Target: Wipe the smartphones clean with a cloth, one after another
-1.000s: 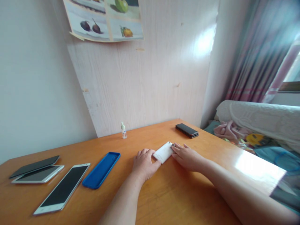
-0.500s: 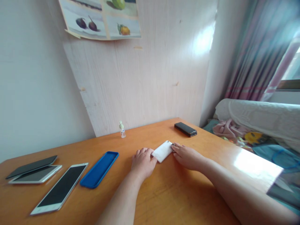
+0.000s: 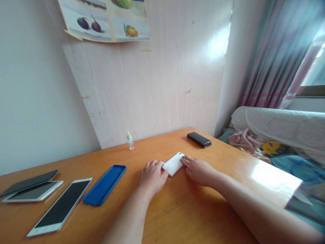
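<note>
A white smartphone [image 3: 174, 164] lies back up on the wooden table, its camera at the far corner. My left hand [image 3: 153, 174] is closed on its left edge, thumb at the near corner and fingers curled beside it. Against the phone's right edge, the fingers of my right hand [image 3: 198, 169] are pressed together. A small greyish thing [image 3: 183, 159] shows at those fingertips, too small to name. The phone's screen side is hidden.
Left of my hands lie a blue phone case [image 3: 104, 185], a white-framed phone [image 3: 62, 206] and a white tablet [image 3: 34, 192] under a dark flap [image 3: 30, 183]. A small pump bottle [image 3: 130, 142] stands near the wall. Stacked dark phones [image 3: 199, 139] lie at the back right.
The whole view has shifted slightly, moving everything a little to the left. Both hands keep the same places at the white smartphone.
</note>
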A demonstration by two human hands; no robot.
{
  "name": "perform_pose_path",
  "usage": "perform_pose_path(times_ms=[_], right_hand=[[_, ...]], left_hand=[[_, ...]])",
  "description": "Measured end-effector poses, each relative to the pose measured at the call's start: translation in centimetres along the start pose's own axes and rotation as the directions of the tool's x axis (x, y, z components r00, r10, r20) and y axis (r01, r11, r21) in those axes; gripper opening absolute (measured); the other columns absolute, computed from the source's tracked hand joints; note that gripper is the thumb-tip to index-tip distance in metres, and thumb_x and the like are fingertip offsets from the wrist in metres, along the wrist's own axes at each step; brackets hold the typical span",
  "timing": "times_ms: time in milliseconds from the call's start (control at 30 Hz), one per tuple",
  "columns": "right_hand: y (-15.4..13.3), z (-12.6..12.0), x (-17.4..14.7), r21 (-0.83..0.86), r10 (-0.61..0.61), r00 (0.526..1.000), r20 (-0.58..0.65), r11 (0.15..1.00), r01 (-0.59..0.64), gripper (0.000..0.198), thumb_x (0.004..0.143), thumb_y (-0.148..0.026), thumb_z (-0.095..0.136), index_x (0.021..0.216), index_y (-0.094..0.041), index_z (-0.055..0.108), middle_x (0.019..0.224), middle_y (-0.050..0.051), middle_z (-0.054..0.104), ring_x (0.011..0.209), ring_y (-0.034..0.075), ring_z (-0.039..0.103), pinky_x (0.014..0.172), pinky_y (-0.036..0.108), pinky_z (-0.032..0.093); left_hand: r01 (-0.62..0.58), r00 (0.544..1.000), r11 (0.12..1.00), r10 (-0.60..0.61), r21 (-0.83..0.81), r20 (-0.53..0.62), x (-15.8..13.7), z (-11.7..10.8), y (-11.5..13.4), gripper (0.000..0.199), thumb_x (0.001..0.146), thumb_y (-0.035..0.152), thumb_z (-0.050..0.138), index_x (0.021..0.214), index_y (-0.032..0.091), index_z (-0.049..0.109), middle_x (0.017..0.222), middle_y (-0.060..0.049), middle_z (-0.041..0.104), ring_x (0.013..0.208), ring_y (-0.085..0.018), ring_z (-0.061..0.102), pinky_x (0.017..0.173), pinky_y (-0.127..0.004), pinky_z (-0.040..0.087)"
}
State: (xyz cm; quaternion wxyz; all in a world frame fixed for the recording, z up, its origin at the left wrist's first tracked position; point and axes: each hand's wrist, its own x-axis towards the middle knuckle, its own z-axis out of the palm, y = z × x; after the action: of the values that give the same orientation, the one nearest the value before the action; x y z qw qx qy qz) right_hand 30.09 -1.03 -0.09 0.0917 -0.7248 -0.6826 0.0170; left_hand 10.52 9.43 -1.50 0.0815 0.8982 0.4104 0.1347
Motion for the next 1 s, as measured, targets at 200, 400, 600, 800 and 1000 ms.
perform_pose_path(times_ms=[200,400,600,800,1000], right_hand=[[-1.5,-0.1,-0.7,-0.018,-0.128,0.992,0.014,0.992,0.128,0.054,0.087,-0.015,0.041,0.140,-0.009,0.049,0.147,0.020,0.046,0.137,0.029,0.043,0.113,0.043,0.034],[-3.7,-0.1,-1.6,0.116,-0.384,0.923,0.005,0.917,0.381,0.058,0.087,-0.015,0.040,0.145,-0.019,0.044,0.150,0.011,0.045,0.139,0.024,0.041,0.116,0.041,0.032],[0.7,0.0,0.6,-0.031,0.003,1.000,0.012,1.000,-0.003,0.054,0.087,-0.013,0.036,0.139,-0.010,0.049,0.149,0.019,0.043,0.137,0.029,0.042,0.113,0.047,0.032],[-2.4,0.0,-0.8,0.077,-0.316,0.948,0.020,0.946,0.314,0.052,0.090,-0.016,0.039,0.141,-0.020,0.049,0.148,0.012,0.047,0.137,0.026,0.042,0.115,0.045,0.030],[-2.0,0.3,-0.1,0.074,-0.305,0.952,0.003,0.950,0.304,0.050,0.093,-0.019,0.035,0.142,-0.020,0.048,0.148,0.012,0.047,0.137,0.026,0.042,0.116,0.049,0.027]], left_hand=[[-0.006,1.000,1.000,0.006,-0.002,-0.013,0.0,0.0,0.0,0.025,0.091,0.041,0.048,0.110,0.032,0.061,0.120,-0.003,0.063,0.113,-0.027,0.052,0.089,-0.039,0.040],[0.010,1.000,1.000,-0.010,0.015,0.010,-0.1,-0.1,0.0,0.026,0.093,0.033,0.043,0.113,0.032,0.060,0.126,-0.003,0.061,0.117,-0.025,0.051,0.092,-0.038,0.039],[0.013,1.000,1.000,-0.013,-0.002,0.003,0.2,0.1,-0.1,0.027,0.093,0.032,0.042,0.112,0.032,0.061,0.125,-0.002,0.062,0.115,-0.026,0.052,0.090,-0.039,0.041],[0.008,1.000,0.999,-0.008,-0.033,-0.013,0.3,0.3,-0.3,0.029,0.093,0.028,0.039,0.111,0.032,0.061,0.124,-0.002,0.063,0.114,-0.026,0.052,0.090,-0.039,0.040],[0.004,1.000,0.999,-0.005,-0.046,-0.028,0.3,0.5,-0.6,0.029,0.092,0.027,0.039,0.110,0.033,0.061,0.123,-0.001,0.063,0.113,-0.026,0.053,0.089,-0.041,0.040]])
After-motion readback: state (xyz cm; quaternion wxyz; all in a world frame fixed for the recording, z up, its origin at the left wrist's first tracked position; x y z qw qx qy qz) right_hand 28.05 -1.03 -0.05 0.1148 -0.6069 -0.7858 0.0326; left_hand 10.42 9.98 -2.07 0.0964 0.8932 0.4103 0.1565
